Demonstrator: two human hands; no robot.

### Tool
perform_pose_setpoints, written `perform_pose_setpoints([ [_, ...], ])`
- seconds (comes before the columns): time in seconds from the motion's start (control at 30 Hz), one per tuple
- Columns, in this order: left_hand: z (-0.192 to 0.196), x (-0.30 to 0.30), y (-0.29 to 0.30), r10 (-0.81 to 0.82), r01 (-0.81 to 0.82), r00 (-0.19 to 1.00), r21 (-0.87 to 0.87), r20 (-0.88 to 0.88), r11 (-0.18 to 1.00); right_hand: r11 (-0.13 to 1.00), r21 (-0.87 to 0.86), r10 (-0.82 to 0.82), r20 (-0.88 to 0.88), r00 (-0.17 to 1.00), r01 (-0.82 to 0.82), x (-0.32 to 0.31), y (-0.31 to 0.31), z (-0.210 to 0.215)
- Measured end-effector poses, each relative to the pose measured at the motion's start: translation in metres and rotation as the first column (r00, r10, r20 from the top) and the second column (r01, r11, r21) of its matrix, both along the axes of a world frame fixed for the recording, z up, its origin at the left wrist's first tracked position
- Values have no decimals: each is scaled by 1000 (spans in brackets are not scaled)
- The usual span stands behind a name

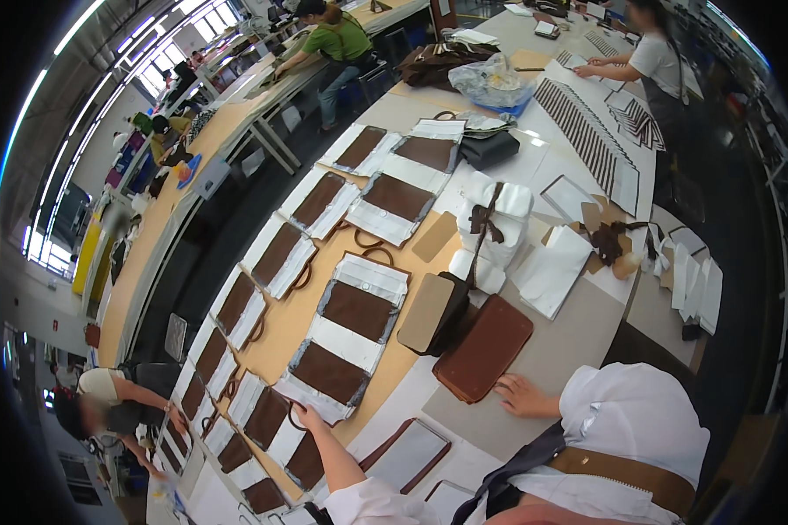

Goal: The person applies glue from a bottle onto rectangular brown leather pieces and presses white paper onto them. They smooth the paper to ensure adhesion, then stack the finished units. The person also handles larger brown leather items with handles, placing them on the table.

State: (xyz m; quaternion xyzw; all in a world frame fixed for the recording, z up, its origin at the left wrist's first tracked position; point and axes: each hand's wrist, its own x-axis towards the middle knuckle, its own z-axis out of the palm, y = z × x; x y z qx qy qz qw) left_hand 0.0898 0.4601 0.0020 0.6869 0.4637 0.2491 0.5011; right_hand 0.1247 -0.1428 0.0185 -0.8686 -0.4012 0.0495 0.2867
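My left hand (308,418) is closed at the lower end of a long bag panel (352,328), beside its small brown loop handle. White and dark brown bands cross this panel, and it lies flat on the tan table surface. My right hand (525,396) rests with fingers stretched out on a grey board (473,429). Just beyond its fingertips lies a stack of reddish-brown leather pieces (486,346). A black piece with a tan board (427,313) leans next to the stack.
More brown-and-white panels (392,197) lie in rows along the table. A white bundle tied with brown strips (499,219) and white sheets (552,271) are at the right. One co-worker (127,394) bends over the left end; another person (657,66) works at the far right.
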Motion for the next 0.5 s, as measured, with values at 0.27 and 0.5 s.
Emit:
perform_pose_setpoints([
  [0.27, 22, -21, -86, 88, 140, 886, 444, -455, 885, 1000, 7, 29, 40, 999, -29, 0, -2, -10],
  [0.5, 48, -154, -349, -55, 168, 965, 444, -257, 880, 996, -87, 34, 69, 997, -28, -5, 0, -11],
])
